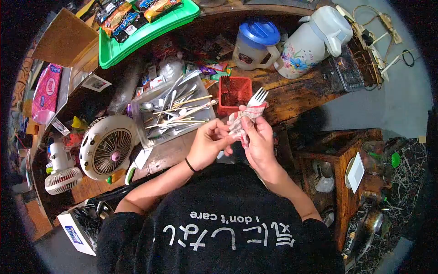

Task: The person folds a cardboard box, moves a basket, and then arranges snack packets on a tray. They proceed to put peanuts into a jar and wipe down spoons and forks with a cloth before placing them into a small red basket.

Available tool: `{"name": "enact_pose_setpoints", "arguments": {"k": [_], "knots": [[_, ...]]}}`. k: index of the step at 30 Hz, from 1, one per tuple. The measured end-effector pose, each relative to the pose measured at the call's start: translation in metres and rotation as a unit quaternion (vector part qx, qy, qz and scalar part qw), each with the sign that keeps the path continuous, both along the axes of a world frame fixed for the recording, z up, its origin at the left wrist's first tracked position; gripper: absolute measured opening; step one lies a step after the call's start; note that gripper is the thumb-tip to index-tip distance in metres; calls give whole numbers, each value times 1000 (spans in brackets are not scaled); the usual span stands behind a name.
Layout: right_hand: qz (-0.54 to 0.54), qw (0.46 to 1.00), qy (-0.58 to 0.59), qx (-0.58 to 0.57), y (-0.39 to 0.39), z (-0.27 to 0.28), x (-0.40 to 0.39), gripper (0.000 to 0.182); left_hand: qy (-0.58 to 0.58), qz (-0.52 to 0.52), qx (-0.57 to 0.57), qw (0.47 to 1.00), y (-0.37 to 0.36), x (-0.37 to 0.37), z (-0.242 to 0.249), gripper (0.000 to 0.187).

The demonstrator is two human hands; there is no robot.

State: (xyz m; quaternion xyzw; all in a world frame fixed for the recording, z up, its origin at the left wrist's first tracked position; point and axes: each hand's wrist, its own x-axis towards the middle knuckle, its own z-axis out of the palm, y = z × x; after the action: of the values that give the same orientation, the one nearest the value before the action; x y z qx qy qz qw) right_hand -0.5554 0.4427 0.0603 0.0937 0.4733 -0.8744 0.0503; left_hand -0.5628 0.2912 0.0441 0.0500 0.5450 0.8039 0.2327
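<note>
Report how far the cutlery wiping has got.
Done: nothing can be told apart as already wiped. In hand: the right hand holds a silver metal fork wrapped in a red-and-white cloth, the left hand gripping the cloth. Left: spoons and chopsticks fill the clear plastic tray.

The fork [257,101] shows only its tines; the handle is wrapped in the cloth [241,122] and covered by the right hand [259,139]. The left hand [209,145] hides its own fingertips behind the cloth. In the tray [141,125] the utensils overlap, so their number cannot be told. The red basket [234,92] holds something dark, perhaps more cutlery. The snack packets' [132,13] print is too small to read
</note>
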Motion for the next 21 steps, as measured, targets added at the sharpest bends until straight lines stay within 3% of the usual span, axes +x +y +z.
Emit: {"name": "enact_pose_setpoints", "arguments": {"k": [2,6,8,10,13,16,21], "knots": [[1,1000,25,-14,4,3,1,31,8,11,13,1000,7,3,6,15],[-36,999,32,6,11,-1,4,33,-33,-33,20,999,15,4,8,12],[-77,996,9,-38,17,0,-2,31,51,-47,-129,989,19,2,6,15],[-87,996,19,-29,24,2,-9,30,53,-58,-161,984,20,2,13,20],[-106,994,22,-13,28,8,-13,27,188,-75,-264,943,20,-4,18,23],[-160,985,57,17,43,7,-25,23,108,-131,-244,955,17,2,26,23],[-219,970,75,80,78,21,-36,25,83,-181,-191,961,12,4,17,21]]}}
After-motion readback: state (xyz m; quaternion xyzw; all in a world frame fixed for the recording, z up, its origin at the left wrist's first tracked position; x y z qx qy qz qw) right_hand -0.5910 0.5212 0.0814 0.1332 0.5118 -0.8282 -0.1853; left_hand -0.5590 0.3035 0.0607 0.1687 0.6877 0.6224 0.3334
